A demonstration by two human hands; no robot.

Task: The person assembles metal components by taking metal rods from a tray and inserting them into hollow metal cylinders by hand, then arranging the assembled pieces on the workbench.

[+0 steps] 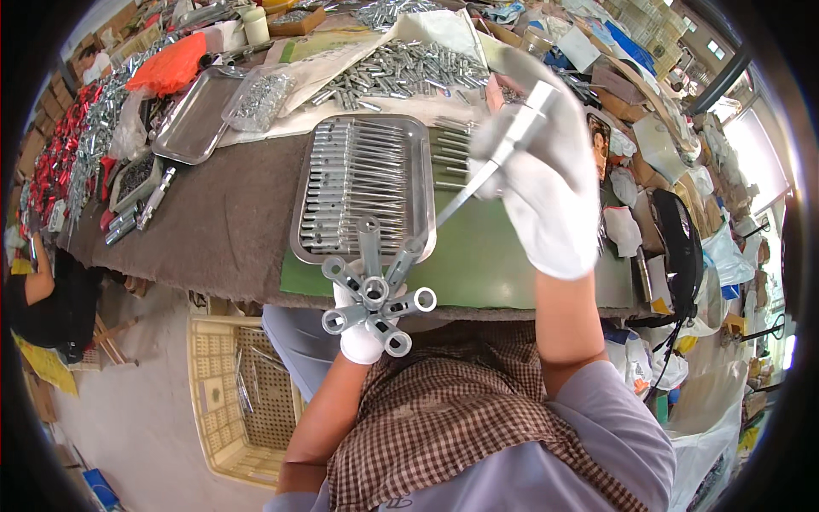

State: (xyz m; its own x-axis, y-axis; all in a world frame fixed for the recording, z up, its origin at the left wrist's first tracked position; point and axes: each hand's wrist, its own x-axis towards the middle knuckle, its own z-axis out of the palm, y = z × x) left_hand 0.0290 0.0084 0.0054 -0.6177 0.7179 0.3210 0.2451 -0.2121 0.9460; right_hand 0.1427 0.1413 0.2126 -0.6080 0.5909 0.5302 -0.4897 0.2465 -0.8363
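Green mat [486,260] | hands: left [360,343] grips tube cluster [375,305] | right [550,192] grips rod [505,152] slanting toward it

Brown-topped workbench [230,213], green mat [482,264] at near edge, metal tray [418,162], second tray [192,118] (angled, at left), pale sheet [444,32].

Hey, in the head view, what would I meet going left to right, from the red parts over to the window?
Red parts → bare metal tray → metal tray of slim metal pieces → white-gloved right hand → black object → bright window.
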